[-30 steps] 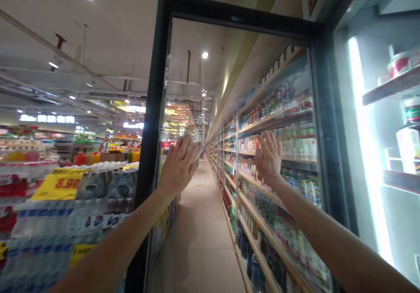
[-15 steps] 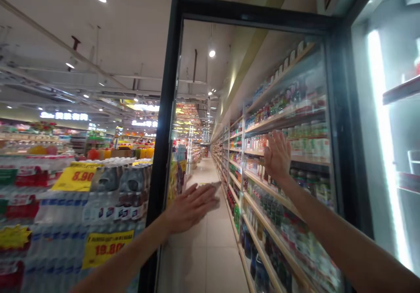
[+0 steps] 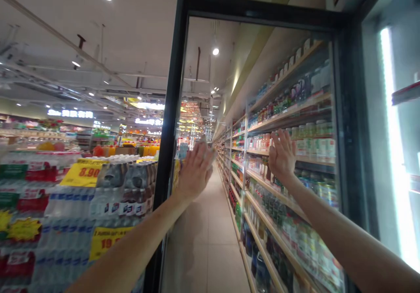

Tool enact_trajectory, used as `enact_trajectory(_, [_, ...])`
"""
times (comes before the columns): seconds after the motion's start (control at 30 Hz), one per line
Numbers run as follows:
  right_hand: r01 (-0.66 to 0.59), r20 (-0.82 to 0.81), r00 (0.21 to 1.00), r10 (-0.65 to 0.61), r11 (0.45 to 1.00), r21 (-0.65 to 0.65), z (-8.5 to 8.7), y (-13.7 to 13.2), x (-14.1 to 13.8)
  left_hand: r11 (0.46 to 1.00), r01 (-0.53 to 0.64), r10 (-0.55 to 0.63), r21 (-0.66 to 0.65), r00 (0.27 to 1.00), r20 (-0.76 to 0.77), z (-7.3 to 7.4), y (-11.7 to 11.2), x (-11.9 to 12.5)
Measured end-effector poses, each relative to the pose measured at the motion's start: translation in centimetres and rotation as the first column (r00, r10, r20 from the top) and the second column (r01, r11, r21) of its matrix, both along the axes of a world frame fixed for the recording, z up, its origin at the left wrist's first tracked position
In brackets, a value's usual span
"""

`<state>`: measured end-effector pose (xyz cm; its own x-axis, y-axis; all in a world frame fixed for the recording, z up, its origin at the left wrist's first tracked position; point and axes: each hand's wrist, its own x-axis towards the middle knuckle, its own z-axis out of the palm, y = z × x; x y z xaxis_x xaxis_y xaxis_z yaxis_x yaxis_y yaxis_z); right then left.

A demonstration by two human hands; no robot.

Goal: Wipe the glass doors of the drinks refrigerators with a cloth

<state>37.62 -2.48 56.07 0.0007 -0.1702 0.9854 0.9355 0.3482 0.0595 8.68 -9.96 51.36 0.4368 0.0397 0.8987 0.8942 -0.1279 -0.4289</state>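
In front of me stands a glass door (image 3: 259, 7) with a black frame, swung open from a lit cooler. My left hand (image 3: 196, 168) is at the left half of the pane, palm towards the glass, fingers stretched upward. A small pale greyish patch shows at its fingertips; I cannot tell whether it is a cloth or a reflection. Higher and further right, my right hand (image 3: 282, 155) lies flat at the glass with its fingers apart. The palms of both hands are hidden.
To the left stand stacked packs of bottles (image 3: 126, 188) with a yellow price sign (image 3: 80, 173). Through or in the glass appear long shelves of bottles (image 3: 295, 113) and a tiled aisle floor (image 3: 203, 236). On the right is the cooler's light strip (image 3: 393, 122).
My left hand has moved up the glass and turned from pointing right to pointing upward. My right hand stays at nearly the same spot. The view has shifted slightly.
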Motion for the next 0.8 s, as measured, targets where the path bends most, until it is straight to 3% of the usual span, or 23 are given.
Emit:
enact_trajectory(0.07, [0.002, -0.002, 1.000, -0.002, 1.000, -0.001, 0.0, -0.1, -0.1, 0.997, 0.034, -0.055, -0.063, 0.934, -0.354, 0.3, -0.1, 0.2])
enact_trajectory(0.1, [0.003, -0.003, 1.000, -0.003, 1.000, -0.003, 0.0, -0.1, -0.1, 0.996, 0.036, -0.073, -0.086, 0.879, -0.472, 0.5, -0.1, 0.2])
enact_trajectory(0.13, [0.003, -0.006, 1.000, -0.003, 1.000, -0.004, 0.0, -0.1, -0.1, 0.996, 0.031, -0.069, -0.084, 0.869, -0.491, 0.8, -0.1, 0.1])
enact_trajectory(0.2, [0.000, -0.008, 1.000, 0.000, 1.000, -0.001, 0.0, -0.2, -0.1, 1.000, 0.005, -0.008, -0.015, 0.970, -0.242, 1.4, -0.1, -0.2])
enact_trajectory(0.27, [-0.006, -0.009, 1.000, 0.006, 1.000, 0.002, 0.0, -0.2, -0.1, 0.999, -0.026, 0.025, 0.044, 0.999, 0.032, 1.7, 0.1, -0.4])
enact_trajectory(0.3, [-0.008, -0.008, 1.000, 0.008, 1.000, 0.003, 0.0, -0.2, -0.1, 0.999, -0.020, 0.019, 0.042, 1.000, 0.018, 1.6, 0.2, -0.4])
enact_trajectory(0.33, [-0.010, -0.008, 1.000, 0.010, 1.000, 0.003, 0.0, -0.2, -0.1, 1.000, 0.002, 0.001, 0.020, 0.995, -0.104, 1.4, 0.2, -0.3])
enact_trajectory(0.4, [-0.012, -0.011, 1.000, 0.012, 1.000, -0.002, 0.0, -0.3, -0.2, 0.997, 0.030, -0.055, -0.064, 0.902, -0.429, 1.1, 0.3, -0.2])
enact_trajectory(0.43, [-0.013, -0.011, 1.000, 0.013, 1.000, -0.004, 0.0, -0.3, -0.2, 0.996, 0.028, -0.067, -0.086, 0.869, -0.490, 1.1, 0.4, -0.1])
enact_trajectory(0.47, [-0.013, -0.011, 1.000, 0.013, 1.000, -0.006, 0.0, -0.3, -0.2, 0.996, 0.022, -0.058, -0.083, 0.890, -0.452, 1.2, 0.4, 0.0])
enact_trajectory(0.53, [-0.016, -0.011, 1.000, 0.016, 1.000, -0.010, 0.0, -0.4, -0.1, 1.000, 0.005, -0.008, -0.023, 0.988, -0.154, 1.6, 0.4, 0.2])
enact_trajectory(0.57, [-0.020, -0.009, 1.000, 0.020, 1.000, -0.009, 0.0, -0.4, -0.1, 1.000, -0.007, 0.007, 0.002, 1.000, -0.014, 1.7, 0.4, 0.4])
enact_trajectory(0.6, [-0.022, -0.005, 1.000, 0.022, 1.000, -0.007, 0.0, -0.4, -0.1, 1.000, -0.009, 0.008, 0.009, 0.999, 0.033, 1.7, 0.4, 0.6])
enact_trajectory(0.67, [-0.028, -0.001, 1.000, 0.028, 1.000, -0.005, 0.0, -0.4, -0.1, 0.999, 0.026, -0.032, -0.032, 0.984, -0.178, 1.6, 0.4, 1.0])
enact_trajectory(0.73, [-0.029, -0.004, 1.000, 0.029, 1.000, -0.002, 0.0, -0.4, -0.1, 0.994, 0.035, -0.079, -0.105, 0.889, -0.450, 1.7, 0.3, 1.4])
enact_trajectory(0.77, [-0.028, -0.006, 1.000, 0.028, 1.000, 0.000, 0.0, -0.4, -0.1, 0.993, 0.027, -0.078, -0.115, 0.878, -0.473, 1.9, 0.3, 1.6])
enact_trajectory(0.8, [-0.030, -0.008, 1.000, 0.030, 1.000, 0.003, 0.0, -0.4, -0.1, 0.995, 0.016, -0.057, -0.103, 0.913, -0.405, 2.2, 0.3, 1.8])
